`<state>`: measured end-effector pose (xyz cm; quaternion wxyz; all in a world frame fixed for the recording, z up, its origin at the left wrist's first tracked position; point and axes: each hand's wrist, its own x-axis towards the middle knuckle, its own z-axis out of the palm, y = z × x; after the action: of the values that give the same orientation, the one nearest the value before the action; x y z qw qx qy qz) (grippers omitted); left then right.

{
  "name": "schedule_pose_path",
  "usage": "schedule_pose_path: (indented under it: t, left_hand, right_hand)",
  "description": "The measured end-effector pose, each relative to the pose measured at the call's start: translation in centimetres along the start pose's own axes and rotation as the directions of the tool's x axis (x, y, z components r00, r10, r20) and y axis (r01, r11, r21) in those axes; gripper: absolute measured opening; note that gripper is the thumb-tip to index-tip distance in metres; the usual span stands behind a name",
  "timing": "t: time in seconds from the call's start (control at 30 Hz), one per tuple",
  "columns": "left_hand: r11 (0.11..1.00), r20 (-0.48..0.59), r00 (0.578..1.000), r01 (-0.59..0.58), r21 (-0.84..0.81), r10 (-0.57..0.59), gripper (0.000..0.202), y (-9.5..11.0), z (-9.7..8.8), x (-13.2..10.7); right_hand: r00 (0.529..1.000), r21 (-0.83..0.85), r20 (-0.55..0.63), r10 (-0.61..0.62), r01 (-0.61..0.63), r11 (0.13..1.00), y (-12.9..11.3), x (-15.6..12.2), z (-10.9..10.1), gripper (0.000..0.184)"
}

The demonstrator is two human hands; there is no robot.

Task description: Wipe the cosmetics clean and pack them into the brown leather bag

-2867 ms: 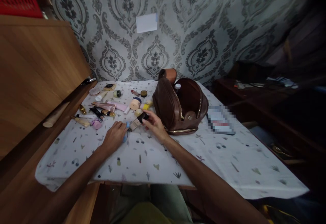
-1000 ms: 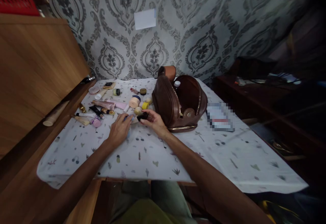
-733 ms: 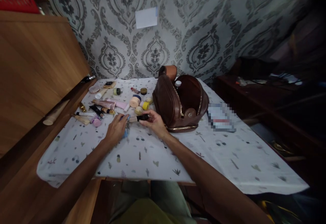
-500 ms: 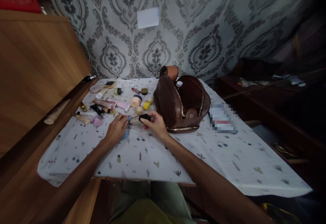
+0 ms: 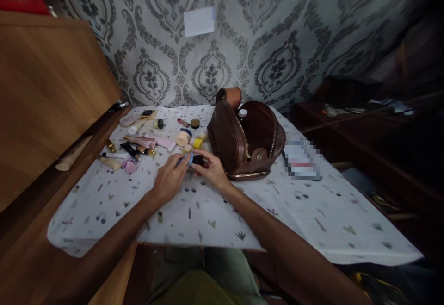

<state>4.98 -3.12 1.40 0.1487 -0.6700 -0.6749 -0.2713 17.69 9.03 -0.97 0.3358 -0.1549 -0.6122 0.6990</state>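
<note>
My left hand (image 5: 170,176) is closed around a light blue cloth (image 5: 186,159), mostly hidden by its fingers. The cloth is up against a small bottle with a black cap (image 5: 198,160), whose body is covered. My right hand (image 5: 212,171) pinches the bottle at its black cap. Both hands are together just above the tablecloth. Directly beyond them lie a yellow-lidded jar (image 5: 197,143) and a peach jar with a dark blue lid (image 5: 183,137). To the right of my right hand stands an open brown leather bag (image 5: 225,133), with a white-capped bottle (image 5: 243,113) inside.
Several cosmetics are spread at the left, among them a pink tube (image 5: 161,142), a purple round item (image 5: 130,166) and a black tube (image 5: 129,150). A pixelated packet (image 5: 302,160) lies right of the bag. A wooden cabinet (image 5: 52,83) borders the table's left side.
My left hand has moved right and slightly forward, bringing the blue cloth onto the bottle, whose pale body showed before. My right hand keeps its hold on the black cap.
</note>
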Motion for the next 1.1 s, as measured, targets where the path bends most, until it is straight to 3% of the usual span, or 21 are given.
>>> schedule_pose_path:
  t: [0.23,0.57,0.77,0.9,1.0,1.1]
  left_hand:
    - [0.986,0.092,0.983,0.154,0.063,-0.159,0.036,-3.1,0.6,-1.2]
    - [0.956,0.099,0.956,0.284,-0.076,-0.277,0.037,-4.1,1.0,-1.3]
    - [0.953,0.035,0.967,0.253,-0.164,-0.251,0.035,-3.4,0.0,-0.9]
    - [0.959,-0.045,0.990,0.114,-0.259,-0.130,0.035,-1.0,-1.0,-0.5]
    - [0.964,-0.038,0.998,0.030,-0.264,-0.042,0.035,0.3,-1.1,-0.4]
    - [0.976,0.006,0.999,0.052,-0.213,-0.052,0.036,0.0,-0.7,-0.7]
  right_hand:
    - [1.000,-0.033,-0.015,-0.015,0.014,0.999,-0.1,0.1,-0.1,0.039]
    - [0.988,0.078,0.127,0.091,-0.102,0.992,-0.6,0.0,-0.3,0.056]
    - [0.998,0.022,0.035,0.051,-0.051,0.998,-0.4,0.0,0.1,0.050]
    - [0.999,-0.019,0.007,0.039,-0.039,0.999,-0.5,-0.1,0.3,0.045]
    - [0.999,0.005,0.003,0.032,-0.032,0.999,-0.5,-0.1,0.3,0.047]
    - [0.999,0.036,-0.005,0.052,-0.052,0.998,-0.4,0.1,0.2,0.048]
